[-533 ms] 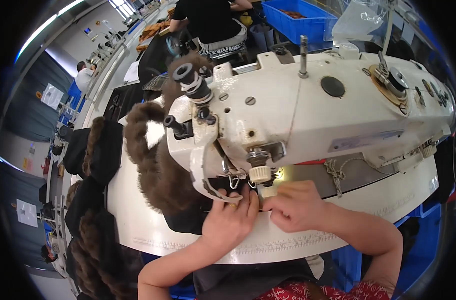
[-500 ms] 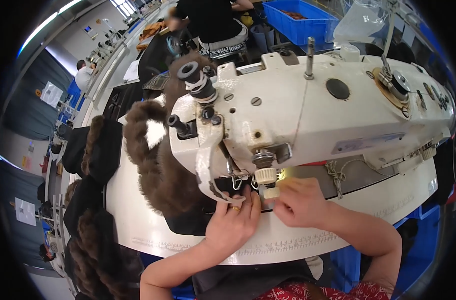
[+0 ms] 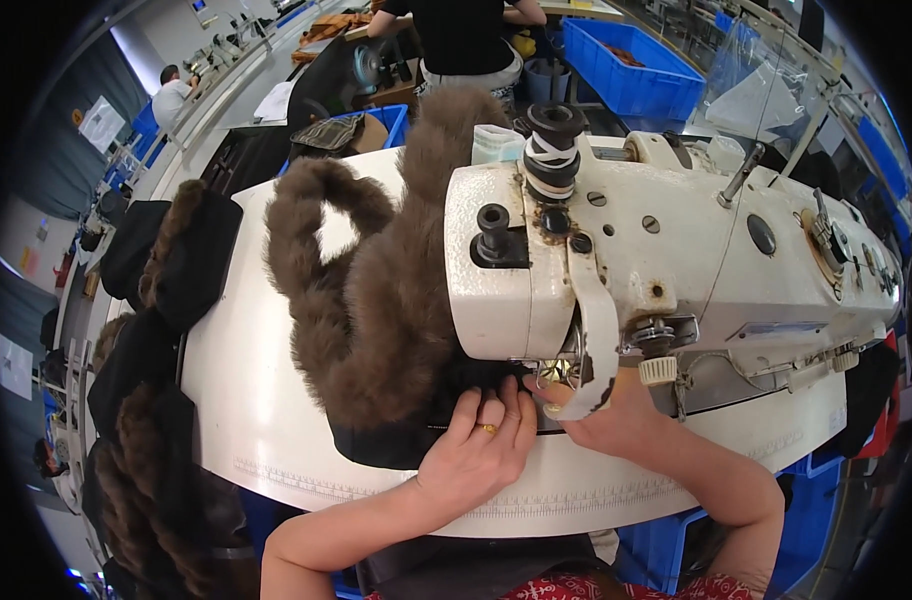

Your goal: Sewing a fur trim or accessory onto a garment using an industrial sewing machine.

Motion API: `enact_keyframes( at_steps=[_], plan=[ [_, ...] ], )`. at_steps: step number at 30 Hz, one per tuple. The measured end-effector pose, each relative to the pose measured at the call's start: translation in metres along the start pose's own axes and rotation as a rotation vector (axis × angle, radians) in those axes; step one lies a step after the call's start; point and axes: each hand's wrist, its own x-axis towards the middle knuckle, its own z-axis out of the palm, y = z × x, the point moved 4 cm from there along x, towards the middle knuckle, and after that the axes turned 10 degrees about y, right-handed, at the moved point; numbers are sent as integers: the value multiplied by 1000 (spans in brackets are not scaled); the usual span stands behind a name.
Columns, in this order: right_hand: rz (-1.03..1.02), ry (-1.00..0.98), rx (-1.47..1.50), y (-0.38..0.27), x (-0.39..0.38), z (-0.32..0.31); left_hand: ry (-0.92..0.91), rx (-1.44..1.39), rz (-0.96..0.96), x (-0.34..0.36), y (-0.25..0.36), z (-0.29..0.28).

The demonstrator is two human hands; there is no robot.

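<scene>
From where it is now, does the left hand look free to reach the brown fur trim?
Probably yes. The left hand rests on the black fabric right beside the brown fur trim, with nothing between them; the sewing machine head sits to its right.

A: How many sewing machines are there?
B: One big white sewing machine (image 3: 676, 260). It sits on one white counter (image 3: 246, 400).

A: How many hands do you see?
B: Two hands. One left hand (image 3: 481, 455) and one right hand (image 3: 601, 420).

A: Any rings?
B: One gold ring (image 3: 487, 429), on the left hand.

A: How many furry things?
B: One brown furry piece (image 3: 376, 300) on the counter. More dark furry pieces are piled at the left (image 3: 166, 270), too bunched up to count.

A: And blue bins?
B: One large blue bin (image 3: 631, 75) at the back, and one smaller blue box (image 3: 391, 120).

A: Other people?
B: Two that I can count: one in a black top (image 3: 461, 35) and one in a white top (image 3: 171, 95).
</scene>
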Motion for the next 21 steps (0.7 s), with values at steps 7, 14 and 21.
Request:
enact_keyframes(
  at_steps=[7,14,21],
  plan=[
    [18,-39,51,6,-6,8,-4,-13,-33,6,6,2],
    [-34,13,38,4,-16,14,-1,-29,-36,3,2,2],
    [-4,-40,-35,2,-9,13,-9,-41,-50,1,-1,7]
  ],
)
